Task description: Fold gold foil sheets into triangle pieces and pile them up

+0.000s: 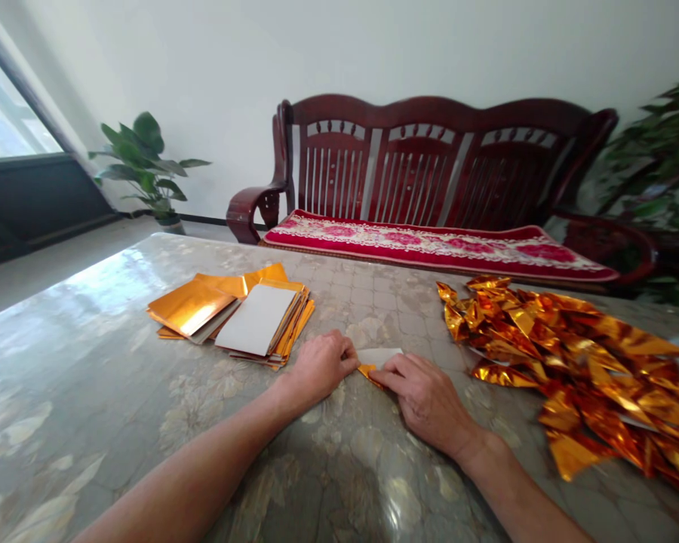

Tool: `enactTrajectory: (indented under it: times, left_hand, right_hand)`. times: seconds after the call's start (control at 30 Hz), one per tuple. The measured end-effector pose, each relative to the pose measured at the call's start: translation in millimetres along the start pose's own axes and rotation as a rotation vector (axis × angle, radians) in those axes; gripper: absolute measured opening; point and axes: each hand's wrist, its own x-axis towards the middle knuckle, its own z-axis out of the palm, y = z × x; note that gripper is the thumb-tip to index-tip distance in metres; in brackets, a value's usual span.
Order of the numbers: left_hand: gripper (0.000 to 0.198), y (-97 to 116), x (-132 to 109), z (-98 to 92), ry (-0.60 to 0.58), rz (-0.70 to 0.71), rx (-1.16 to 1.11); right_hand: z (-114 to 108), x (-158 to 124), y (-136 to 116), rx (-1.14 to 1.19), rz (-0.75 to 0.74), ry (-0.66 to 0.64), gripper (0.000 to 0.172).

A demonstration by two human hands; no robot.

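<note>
A small sheet of gold foil paper (378,357), white side up with an orange corner showing, lies on the table between my hands. My left hand (318,365) has its fingers curled and pressed on the sheet's left edge. My right hand (425,398) lies over the sheet's near right part, fingertips pinching the folded orange corner. A stack of flat gold sheets (235,313) sits to the left, one of them white side up. A heap of folded gold paper pieces (571,362) is spread to the right.
The glossy table (118,392) has a floral cover. Behind it stands a dark red wooden bench (430,166) with a red cushion. A potted plant (144,162) stands by the far left wall, more foliage (656,173) at the right.
</note>
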Motion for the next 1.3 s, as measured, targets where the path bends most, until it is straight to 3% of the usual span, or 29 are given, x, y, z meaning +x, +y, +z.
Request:
enactTrajectory:
  times: [0.3,0.47,0.6,0.77,1.03,1.3]
  left_hand:
    - [0.019,10,-7,2.1,0.026,0.075,0.236]
    - [0.014,16,-16,14.2,0.086,0.252,0.322]
    - [0.016,19,-27,22.8,0.029,0.386,0.231]
    - [0.017,27,-39,22.4,-0.021,0.389,0.318]
    - [0.027,35,-47,26.4,-0.024,0.395,0.419]
    - [0.040,34,-51,27.9,-0.036,0.396,0.437]
  right_hand:
    - [3,0,-2,-0.020,0.031,-0.009,0.029]
    - [2,1,-5,-0.025,0.049,-0.005,0.029]
    - [1,0,-5,0.029,0.068,0.009,0.036]
    - [2,-3,5,0.171,0.092,0.042,0.044]
    - [2,-4,16,0.155,0.186,0.031,0.025]
    - [-2,0,16,0.229,0.231,0.082,0.018]
